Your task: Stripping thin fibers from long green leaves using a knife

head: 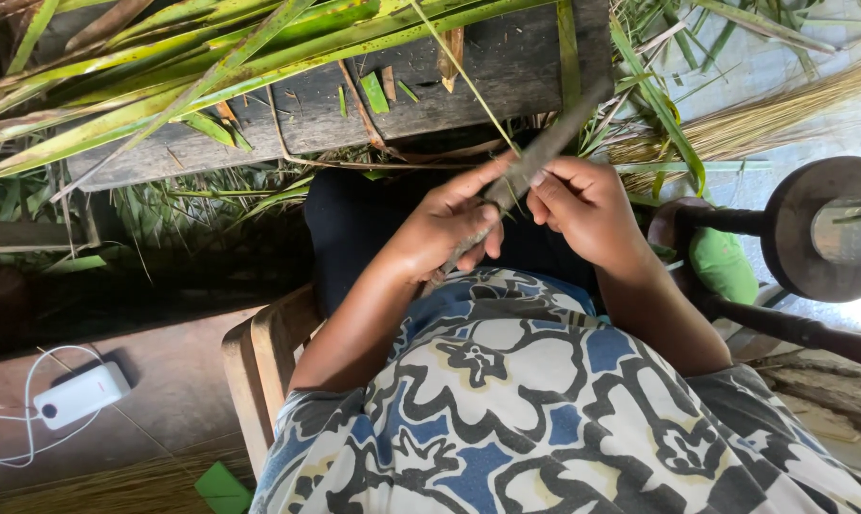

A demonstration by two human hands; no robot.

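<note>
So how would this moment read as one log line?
left hand: grips knife | right hand: pinches leaf strip at blade | plank: green leaves

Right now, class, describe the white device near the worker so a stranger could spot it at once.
Start at the wooden chair the person sits on, then look left along the brown floor. There lies a small white power bank, rounded and box-shaped, trailing a looped white cable: the only white thing among green leaves.
</note>
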